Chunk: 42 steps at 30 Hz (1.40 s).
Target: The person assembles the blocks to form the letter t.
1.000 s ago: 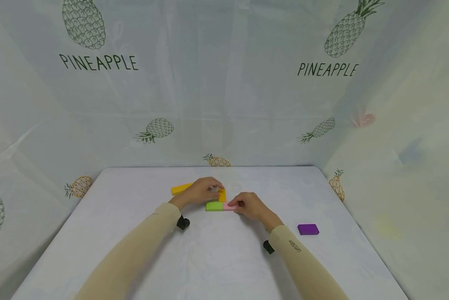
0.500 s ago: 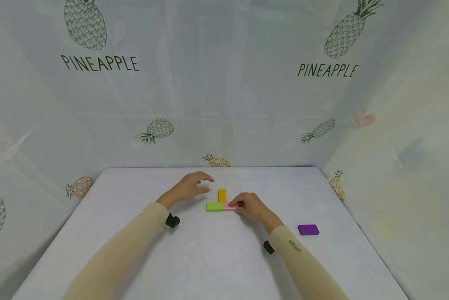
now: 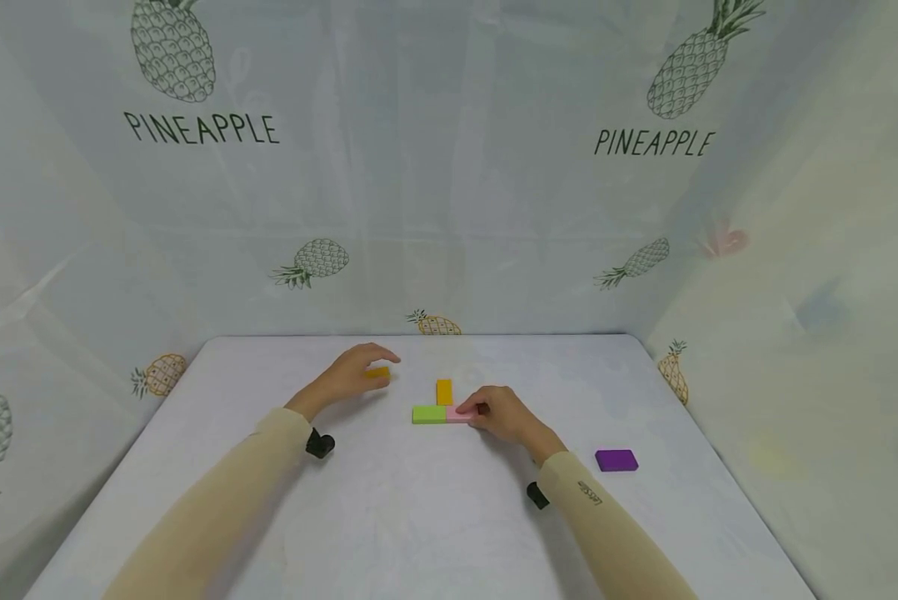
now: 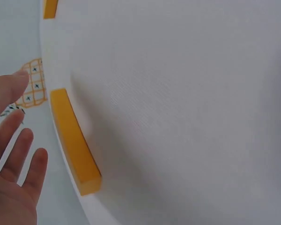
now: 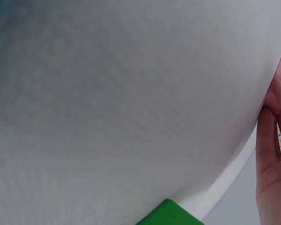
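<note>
- Since the earlier frame, the left hand has moved leftward, away from the yellow block; the right hand has stayed put.
- Left hand: relaxed, thumb and fingers apart, holding nothing; it is near the yellow bar, left of the frame's centre.
- Right hand: pinches the right end of the pink block, just below the frame's centre.
- Pink block and light green block lie flat, end to end; the yellow block stands out from their far edge.
- All are smooth, straight-edged oblongs on a pale bench with a fine weave.
- Purple block lies flat, right; a dark green block pokes into the right wrist view's lower edge.
- Fingers hide parts of the bar and pink block.
- Creased pineapple-print cloth fills the upper frame.
</note>
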Each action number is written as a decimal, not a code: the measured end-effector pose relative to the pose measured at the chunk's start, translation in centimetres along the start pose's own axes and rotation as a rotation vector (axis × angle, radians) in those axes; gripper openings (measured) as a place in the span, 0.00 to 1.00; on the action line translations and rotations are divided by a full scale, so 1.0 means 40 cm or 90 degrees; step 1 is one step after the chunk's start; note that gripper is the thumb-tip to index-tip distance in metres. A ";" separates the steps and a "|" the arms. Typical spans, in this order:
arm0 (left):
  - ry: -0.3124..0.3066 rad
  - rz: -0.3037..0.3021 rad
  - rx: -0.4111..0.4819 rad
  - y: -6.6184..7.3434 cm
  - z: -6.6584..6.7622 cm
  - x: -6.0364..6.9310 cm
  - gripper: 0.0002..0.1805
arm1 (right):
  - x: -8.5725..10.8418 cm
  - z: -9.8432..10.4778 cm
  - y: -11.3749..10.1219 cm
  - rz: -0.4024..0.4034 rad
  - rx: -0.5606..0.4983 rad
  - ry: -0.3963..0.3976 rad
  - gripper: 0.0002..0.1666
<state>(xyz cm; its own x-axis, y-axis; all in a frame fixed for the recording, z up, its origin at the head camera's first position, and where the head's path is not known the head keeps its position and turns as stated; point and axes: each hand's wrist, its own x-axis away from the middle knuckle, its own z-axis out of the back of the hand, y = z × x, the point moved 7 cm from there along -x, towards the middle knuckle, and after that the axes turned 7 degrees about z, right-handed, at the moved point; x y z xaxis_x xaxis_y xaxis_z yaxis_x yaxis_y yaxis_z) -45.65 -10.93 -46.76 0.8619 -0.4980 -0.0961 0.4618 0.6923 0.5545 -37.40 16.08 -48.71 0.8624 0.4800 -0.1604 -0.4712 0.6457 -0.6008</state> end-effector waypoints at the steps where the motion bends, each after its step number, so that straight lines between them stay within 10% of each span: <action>1: 0.001 0.001 -0.005 -0.005 0.001 0.003 0.23 | 0.001 0.000 0.000 -0.001 -0.001 0.001 0.15; 16: -0.013 0.041 -0.012 -0.078 -0.001 0.019 0.26 | -0.001 -0.003 0.006 -0.012 0.008 -0.001 0.13; 42: -0.064 0.024 -0.057 -0.083 -0.002 0.015 0.24 | 0.004 0.001 -0.004 0.004 0.006 0.007 0.15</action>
<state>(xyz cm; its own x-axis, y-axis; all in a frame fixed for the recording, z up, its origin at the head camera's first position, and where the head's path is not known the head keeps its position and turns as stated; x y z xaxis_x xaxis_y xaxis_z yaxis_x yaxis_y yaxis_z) -46.66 -13.48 -48.71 0.8555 -0.5177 0.0091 0.4506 0.7529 0.4797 -37.20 16.07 -48.61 0.8616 0.4774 -0.1725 -0.4779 0.6483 -0.5928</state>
